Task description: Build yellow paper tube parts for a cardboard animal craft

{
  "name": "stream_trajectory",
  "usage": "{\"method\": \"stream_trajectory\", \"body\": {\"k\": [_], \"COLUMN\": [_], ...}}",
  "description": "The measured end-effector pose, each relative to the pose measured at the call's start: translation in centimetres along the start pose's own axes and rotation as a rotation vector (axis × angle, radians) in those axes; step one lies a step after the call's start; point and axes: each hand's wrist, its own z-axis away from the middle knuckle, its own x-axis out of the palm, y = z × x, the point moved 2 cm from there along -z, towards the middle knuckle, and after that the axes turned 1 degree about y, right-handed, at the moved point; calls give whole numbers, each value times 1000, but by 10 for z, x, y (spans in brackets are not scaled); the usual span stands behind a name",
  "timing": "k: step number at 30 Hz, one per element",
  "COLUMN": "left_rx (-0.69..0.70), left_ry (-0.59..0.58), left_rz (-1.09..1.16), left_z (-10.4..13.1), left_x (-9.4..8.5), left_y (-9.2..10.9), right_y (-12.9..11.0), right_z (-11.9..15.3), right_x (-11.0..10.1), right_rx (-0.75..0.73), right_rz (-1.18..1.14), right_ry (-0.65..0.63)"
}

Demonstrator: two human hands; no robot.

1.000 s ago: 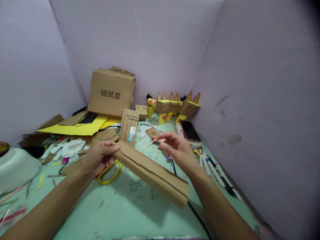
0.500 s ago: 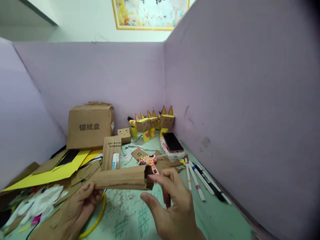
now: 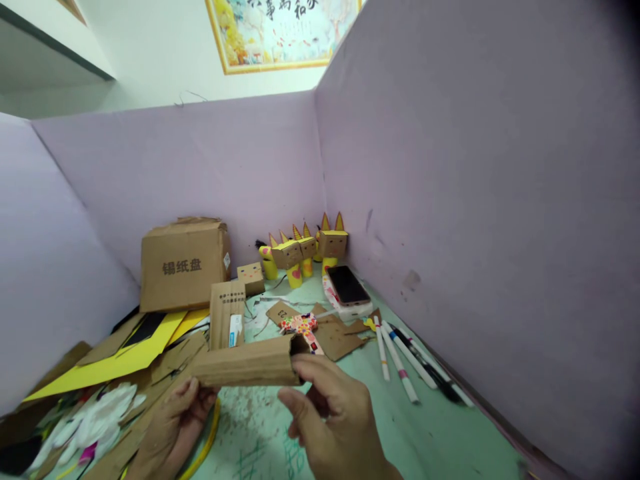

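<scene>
A folded brown cardboard tube (image 3: 247, 363) lies level above the green tabletop, its hollow end facing right. My left hand (image 3: 177, 417) pinches its left end between thumb and fingers. At the hollow end is my right hand (image 3: 337, 413), its index fingertip against the opening's edge and its thumb apart below. Whether that fingertip reaches inside the tube is unclear. Behind the tube stands a flat cardboard piece (image 3: 226, 317) with print and a white-blue label. A flower-patterned glue gun (image 3: 303, 325) rests just past the tube on cardboard scraps (image 3: 337, 333).
Several markers (image 3: 400, 363) lie at the right, near a phone (image 3: 347, 285) on a white pack. Horned cardboard figures (image 3: 295, 253) and a large carton (image 3: 185, 267) stand at the back. Yellow sheets (image 3: 110, 360) and white gloves (image 3: 97, 420) lie left. Purple partitions (image 3: 450, 200) enclose the table.
The view has tilted slightly upward. My right hand has come closer to the tube's hollow end, its index finger now covering part of the edge. The left hand keeps its hold.
</scene>
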Motion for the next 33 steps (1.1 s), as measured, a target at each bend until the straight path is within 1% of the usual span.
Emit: {"method": "stream_trajectory", "body": {"k": [3, 5, 6, 8, 12, 14, 17, 21, 23, 26, 29, 31, 33], "left_rx": [69, 95, 102, 107, 76, 55, 72, 104, 104, 92, 84, 84, 83], "left_ry": [43, 52, 42, -9, -118, -124, -77, -30, -8, 17, 51, 65, 62], "left_rz": [81, 124, 138, 135, 5, -41, -28, 6, 19, 8, -1, 3, 0], "left_z": [6, 9, 11, 13, 15, 18, 22, 24, 22, 17, 13, 11, 11], "left_x": [2, 3, 3, 4, 6, 7, 9, 11, 9, 4, -1, -4, -5], "left_y": [5, 9, 10, 11, 5, 1, -1, 2, 3, 7, 9, 10, 9], "right_y": [12, 22, 27, 35, 43, 45, 48, 52, 53, 54, 55, 57, 60], "right_z": [-9, -16, -19, -23, -25, -24, -22, -24, -26, -29, -31, -31, -29], "right_x": [-2, -6, -8, -13, -21, -22, -23, -20, -18, -16, -16, -17, -18], "right_rx": [259, 357, 378, 361, 299, 274, 282, 377, 454, 617, 746, 774, 798], "right_rz": [-130, -169, -174, -151, -115, -93, -120, -267, -337, -431, -402, -348, -307], "right_ry": [4, 16, 20, 23, 58, 95, 153, 187, 166, 117, 86, 61, 10]}}
